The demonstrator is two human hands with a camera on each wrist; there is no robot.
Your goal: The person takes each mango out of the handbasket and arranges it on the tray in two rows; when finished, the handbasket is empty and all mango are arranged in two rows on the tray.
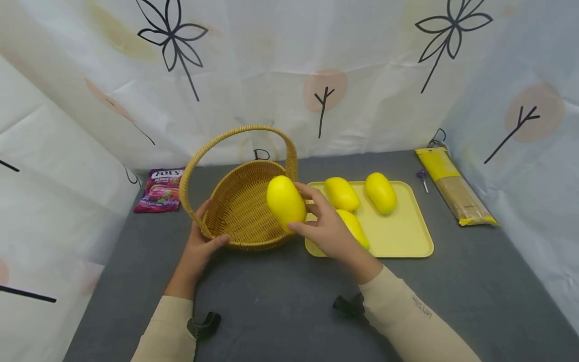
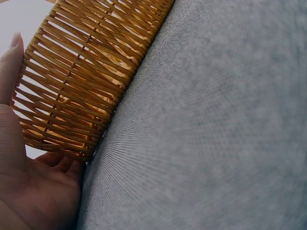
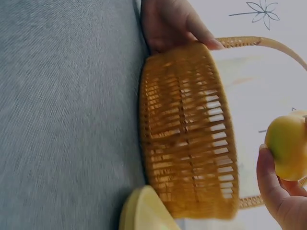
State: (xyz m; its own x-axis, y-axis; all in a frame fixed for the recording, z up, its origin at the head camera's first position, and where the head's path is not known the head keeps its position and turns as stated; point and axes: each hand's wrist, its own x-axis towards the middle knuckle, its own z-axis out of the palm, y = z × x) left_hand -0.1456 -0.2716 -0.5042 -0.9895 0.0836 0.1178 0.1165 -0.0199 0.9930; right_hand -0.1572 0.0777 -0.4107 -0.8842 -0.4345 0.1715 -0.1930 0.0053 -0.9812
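Note:
My right hand (image 1: 327, 229) pinches a yellow mango (image 1: 285, 202) between thumb and fingers, above the right side of a wicker basket (image 1: 253, 246). In the right wrist view that mango (image 3: 283, 148) is held higher than the basket's rim, apart from it. My left hand (image 1: 201, 246) grips the basket's left end, thumb over the rim. The left wrist view has its fingers against the woven wall (image 2: 81, 81). A yellow tray (image 1: 404, 234) lies right of the basket. On it are a mango (image 1: 342, 194) at the back, another (image 1: 381, 193) to its right, and a third (image 1: 355, 230) partly behind my right hand.
A purple Fox's candy bag (image 1: 160, 191) lies behind the basket to the left. Toward the right back are a purple lollipop (image 1: 422, 178) and a long yellow packet (image 1: 457, 186). Printed white cloth (image 1: 371, 110) walls the grey table (image 1: 271, 311) at back and sides.

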